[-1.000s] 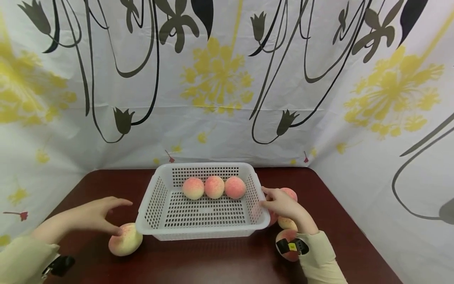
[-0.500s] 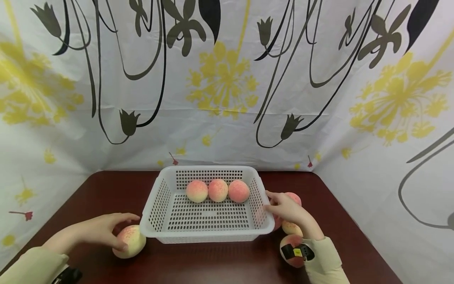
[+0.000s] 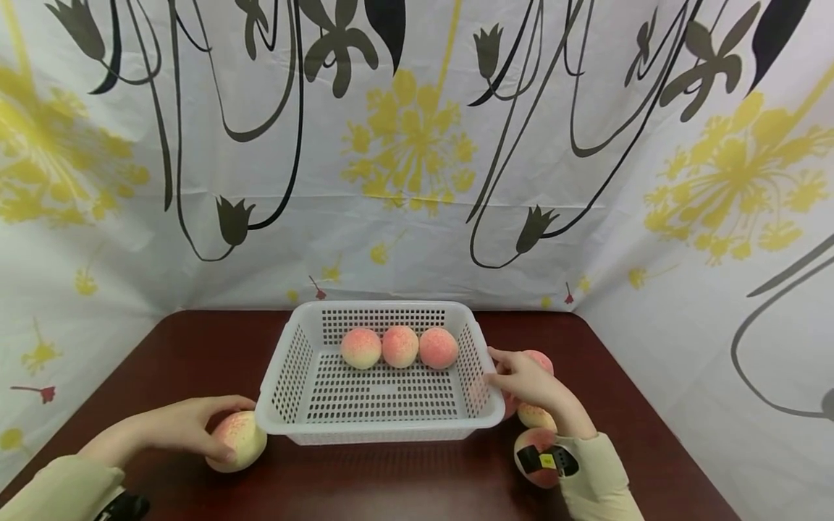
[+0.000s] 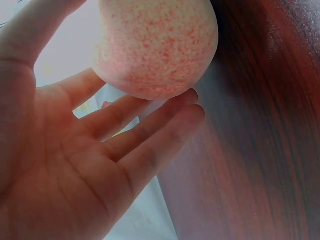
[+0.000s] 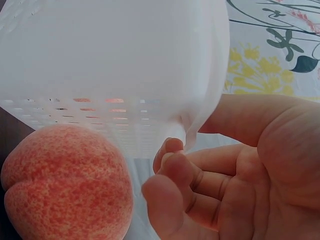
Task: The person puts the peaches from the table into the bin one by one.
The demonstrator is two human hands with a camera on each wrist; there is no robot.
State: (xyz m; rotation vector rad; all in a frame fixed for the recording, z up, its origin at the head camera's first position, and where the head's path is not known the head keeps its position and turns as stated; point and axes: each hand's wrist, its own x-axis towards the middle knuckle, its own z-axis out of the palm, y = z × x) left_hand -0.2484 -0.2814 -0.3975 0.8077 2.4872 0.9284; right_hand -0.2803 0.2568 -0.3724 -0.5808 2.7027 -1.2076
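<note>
Yellowish peach (image 3: 246, 436)'s on the table (image 3: 391, 481) by the basket (image 3: 381, 428)'s near-left corner. Left hand (image 3: 182, 425) just closed round it, so I'd say it's secured. Right hand (image 3: 526, 378) grips the basket's rim; 3 peaches (image 3: 400, 346) inside.

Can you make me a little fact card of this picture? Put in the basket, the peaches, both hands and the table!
Basket: white plastic with little holes
Peaches in basket: three, in a row towards the back
Left hand: holds a pale yellow and pink peach outside the basket
Right hand: grips the basket's right rim
Peaches on the right: four that I can make out, some partly hidden
Table: dark reddish-brown
Behind: white cloth with yellow flowers and dark stems
</note>
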